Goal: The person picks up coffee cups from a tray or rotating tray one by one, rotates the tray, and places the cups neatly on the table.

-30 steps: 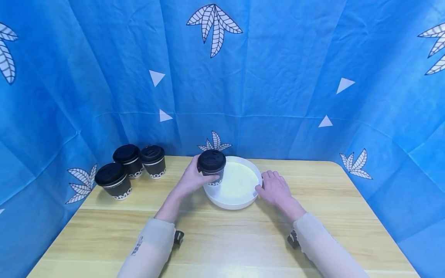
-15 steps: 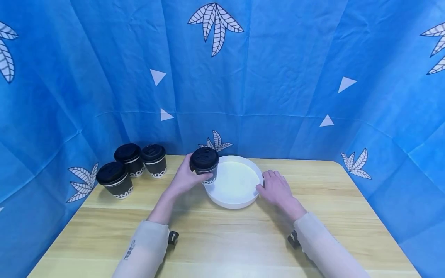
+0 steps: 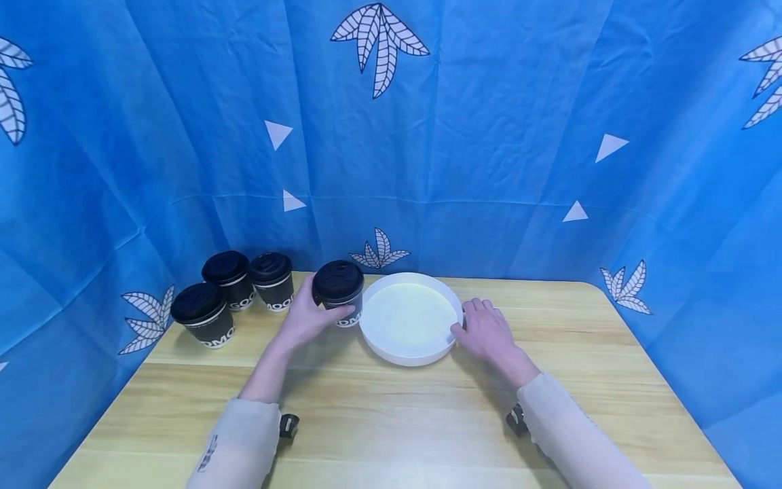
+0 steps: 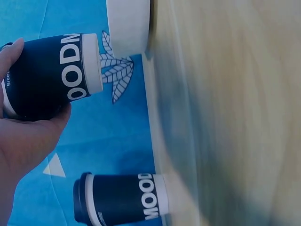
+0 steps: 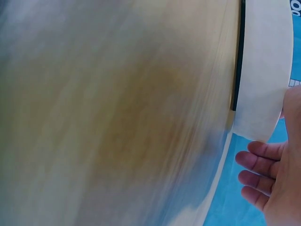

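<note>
My left hand [image 3: 305, 314] grips a dark paper coffee cup [image 3: 339, 292] with a black lid, held upright just left of the tray. In the left wrist view the base of this coffee cup [image 4: 49, 75] is clear of the table, with thumb and fingers around its body. A round white tray [image 3: 374, 345] with a low wall rests on the table, nothing in it. My right hand [image 3: 485, 331] holds its right edge, thumb over the rim. The right wrist view shows the other fingers bent by the outer wall of the tray [image 5: 263, 70].
Three more lidded coffee cups stand together at the table's back left: a front one [image 3: 203, 316], one behind it [image 3: 228, 278] and one to the right [image 3: 272, 280]. A blue patterned curtain [image 3: 507, 136] hangs behind the wooden table [image 3: 391, 421] and along its sides.
The left hand has carried its coffee cup leftward, from over the tray's left part to beside it. The right hand and the tray have stayed in place.
</note>
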Available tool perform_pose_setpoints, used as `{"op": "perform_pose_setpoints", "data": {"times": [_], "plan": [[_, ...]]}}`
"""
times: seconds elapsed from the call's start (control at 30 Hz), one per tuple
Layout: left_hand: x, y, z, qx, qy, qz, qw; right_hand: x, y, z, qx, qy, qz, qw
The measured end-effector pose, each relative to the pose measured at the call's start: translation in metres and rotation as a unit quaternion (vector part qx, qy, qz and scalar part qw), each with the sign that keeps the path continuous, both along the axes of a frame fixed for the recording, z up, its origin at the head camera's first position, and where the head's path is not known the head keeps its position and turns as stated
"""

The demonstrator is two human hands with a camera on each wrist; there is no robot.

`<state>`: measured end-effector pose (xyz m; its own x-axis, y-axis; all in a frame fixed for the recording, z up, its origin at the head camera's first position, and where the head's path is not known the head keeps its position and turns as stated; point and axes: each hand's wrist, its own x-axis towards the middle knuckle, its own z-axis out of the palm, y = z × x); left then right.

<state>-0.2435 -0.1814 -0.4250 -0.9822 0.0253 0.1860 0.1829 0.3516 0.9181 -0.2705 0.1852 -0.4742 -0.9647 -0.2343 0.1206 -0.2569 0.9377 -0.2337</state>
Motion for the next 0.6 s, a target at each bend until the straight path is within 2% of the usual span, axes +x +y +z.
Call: {"op": "perform_pose_setpoints", "data": {"times": [0.6], "plan": [[0.022,-0.038,-0.006,-0.014,-0.026,0.080,0.9963,-0.001,0.001,0.000,-0.002,-0.003,0.003,1.000]]}}
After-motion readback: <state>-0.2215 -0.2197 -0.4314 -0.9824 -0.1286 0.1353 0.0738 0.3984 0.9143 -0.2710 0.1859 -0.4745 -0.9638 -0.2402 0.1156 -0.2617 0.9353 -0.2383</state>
